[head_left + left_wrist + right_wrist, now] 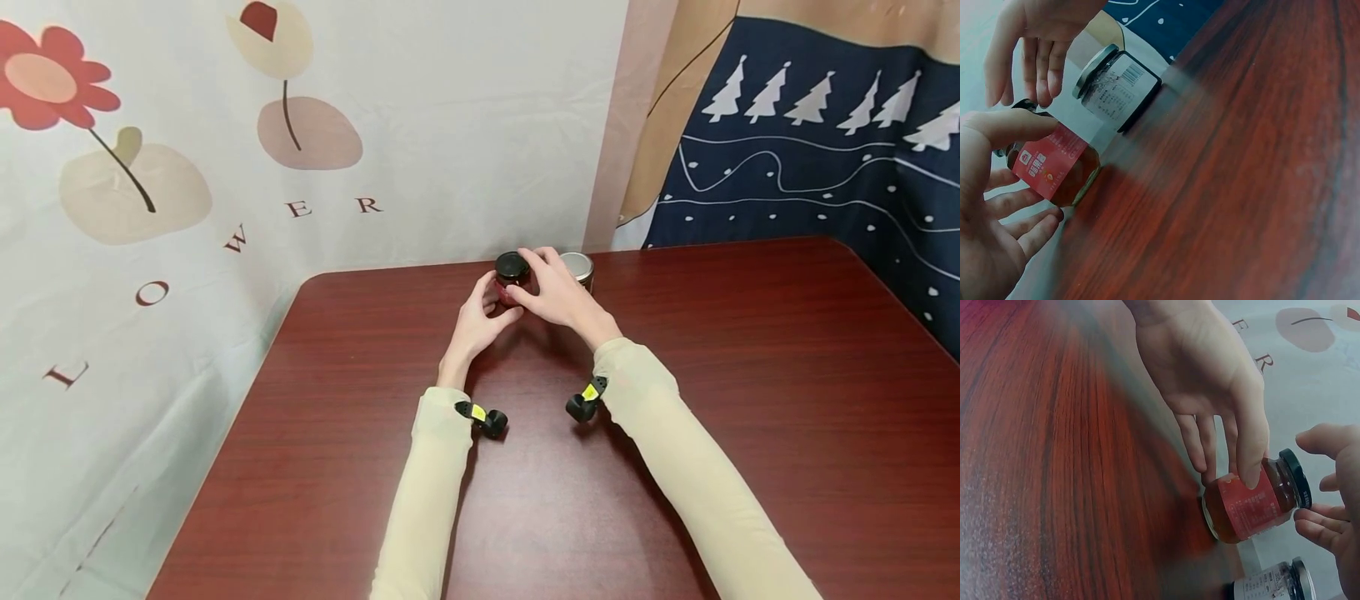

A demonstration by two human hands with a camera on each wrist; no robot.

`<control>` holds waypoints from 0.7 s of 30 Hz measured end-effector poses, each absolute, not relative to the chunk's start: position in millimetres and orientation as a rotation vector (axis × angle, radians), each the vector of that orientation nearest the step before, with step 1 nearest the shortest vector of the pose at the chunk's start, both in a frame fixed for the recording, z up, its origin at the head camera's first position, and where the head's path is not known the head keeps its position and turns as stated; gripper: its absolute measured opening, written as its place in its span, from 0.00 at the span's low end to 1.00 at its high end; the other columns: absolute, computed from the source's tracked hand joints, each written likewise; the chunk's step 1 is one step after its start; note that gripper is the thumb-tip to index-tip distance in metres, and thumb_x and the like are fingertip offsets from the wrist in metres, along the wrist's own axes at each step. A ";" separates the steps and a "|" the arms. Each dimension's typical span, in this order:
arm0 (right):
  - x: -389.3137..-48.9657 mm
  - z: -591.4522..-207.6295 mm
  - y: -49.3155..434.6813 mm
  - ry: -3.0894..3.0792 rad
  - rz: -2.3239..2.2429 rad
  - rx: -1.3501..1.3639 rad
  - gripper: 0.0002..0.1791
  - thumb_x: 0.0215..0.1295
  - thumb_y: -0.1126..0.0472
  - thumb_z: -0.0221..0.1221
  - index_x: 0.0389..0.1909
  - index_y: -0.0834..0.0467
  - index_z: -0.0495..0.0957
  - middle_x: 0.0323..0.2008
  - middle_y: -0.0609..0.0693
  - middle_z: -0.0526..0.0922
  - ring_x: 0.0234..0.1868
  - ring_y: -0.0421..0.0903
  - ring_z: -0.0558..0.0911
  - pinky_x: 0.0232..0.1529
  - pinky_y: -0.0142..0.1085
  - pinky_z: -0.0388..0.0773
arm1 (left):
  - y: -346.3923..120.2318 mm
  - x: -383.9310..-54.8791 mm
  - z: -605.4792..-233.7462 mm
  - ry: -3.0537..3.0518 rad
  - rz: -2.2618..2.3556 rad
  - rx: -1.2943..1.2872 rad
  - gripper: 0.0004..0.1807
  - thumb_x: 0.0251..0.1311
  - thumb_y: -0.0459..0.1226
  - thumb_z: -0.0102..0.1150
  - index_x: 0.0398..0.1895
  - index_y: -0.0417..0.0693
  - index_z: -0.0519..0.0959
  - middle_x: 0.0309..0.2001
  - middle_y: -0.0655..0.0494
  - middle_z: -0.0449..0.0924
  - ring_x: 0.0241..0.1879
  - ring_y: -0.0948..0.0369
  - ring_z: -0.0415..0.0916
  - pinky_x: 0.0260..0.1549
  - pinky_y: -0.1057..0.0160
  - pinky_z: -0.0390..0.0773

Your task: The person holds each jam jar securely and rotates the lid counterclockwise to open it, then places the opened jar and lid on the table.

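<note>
A glass jar with a red label [1050,159] and a dark lid [512,265] stands near the table's far edge. My left hand [474,329] holds its body, the thumb across the label and the fingers around the other side. My right hand [561,293] is at the lid. In the right wrist view its fingertips [1310,519] are right at the lid's rim, while the thumb stays apart from it. Amber-brown contents show through the glass below the label.
A second jar [1115,90] with a silver lid and a white barcode label stands just right of the red-labelled one. The reddish-brown table [540,500] ends close behind both jars, against a pale printed cloth [465,142]. A navy tree-patterned cloth [810,179] hangs at the back right.
</note>
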State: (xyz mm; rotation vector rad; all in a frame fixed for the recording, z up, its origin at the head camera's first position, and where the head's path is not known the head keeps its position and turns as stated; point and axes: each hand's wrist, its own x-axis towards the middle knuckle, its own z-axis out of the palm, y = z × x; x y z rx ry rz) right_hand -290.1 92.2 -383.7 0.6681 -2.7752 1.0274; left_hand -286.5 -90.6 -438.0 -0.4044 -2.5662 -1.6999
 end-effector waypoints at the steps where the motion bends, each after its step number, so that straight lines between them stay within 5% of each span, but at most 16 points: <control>1: -290.5 -383.8 91.7 -2.775 1.033 0.663 0.39 0.70 0.50 0.60 0.75 0.63 0.60 0.67 0.65 0.63 0.63 0.59 0.71 0.63 0.53 0.70 | -90.6 -286.7 -438.2 -2.563 -1.703 -0.404 0.44 0.61 0.38 0.70 0.78 0.48 0.58 0.67 0.41 0.70 0.65 0.48 0.71 0.65 0.55 0.69; 14: -292.1 -388.2 85.1 -2.790 1.072 0.643 0.39 0.69 0.50 0.62 0.73 0.65 0.62 0.63 0.65 0.62 0.62 0.59 0.70 0.65 0.52 0.68 | -88.5 -288.5 -438.8 -2.581 -1.738 -0.430 0.42 0.61 0.38 0.70 0.76 0.49 0.60 0.67 0.44 0.71 0.66 0.52 0.70 0.66 0.56 0.67; 21: -291.3 -392.4 84.3 -2.784 1.080 0.656 0.39 0.67 0.48 0.64 0.71 0.67 0.65 0.58 0.63 0.66 0.61 0.58 0.71 0.65 0.50 0.68 | -84.4 -287.8 -441.0 -2.592 -1.713 -0.436 0.37 0.59 0.37 0.72 0.70 0.47 0.66 0.58 0.44 0.79 0.55 0.53 0.77 0.57 0.57 0.73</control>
